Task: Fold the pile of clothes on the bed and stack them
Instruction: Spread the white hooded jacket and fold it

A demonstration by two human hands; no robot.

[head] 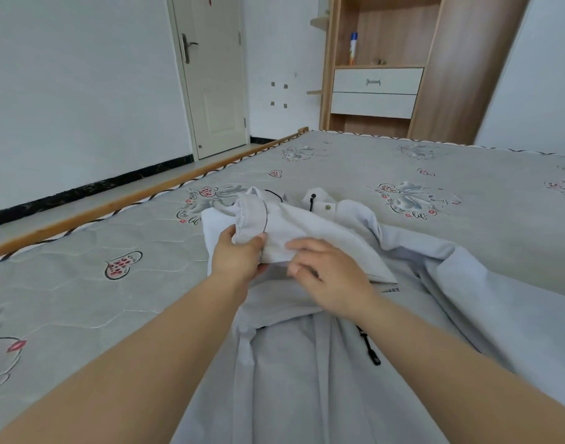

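Both bare forearms come in from the bottom edge, so that's what sits closest, and they meet over the clothes in the middle. Left hand is gripping a bunched-up light grey garment, thumb on top and fingers tucked under its left end. Right hand sits just beside it, fingers curled down onto the same fabric, looks like it's pinching the near edge, though the fingertips are partly hidden by the cloth so I can't say exactly how.

That garment is lifted a bit and lies across a pale blue-grey jacket, which is spread out flat and runs from the bottom of the view up under both hands. You can see a black zipper pull on it just right of the right wrist, and a black drawstring plus a snap near its far end.

All of it is on a bare grey quilted mattress with heart and flower prints, wooden bed frame along the left side. Further back: a cream door in the white wall, and a wooden wardrobe with two white drawers and a spray can standing on its open shelf.
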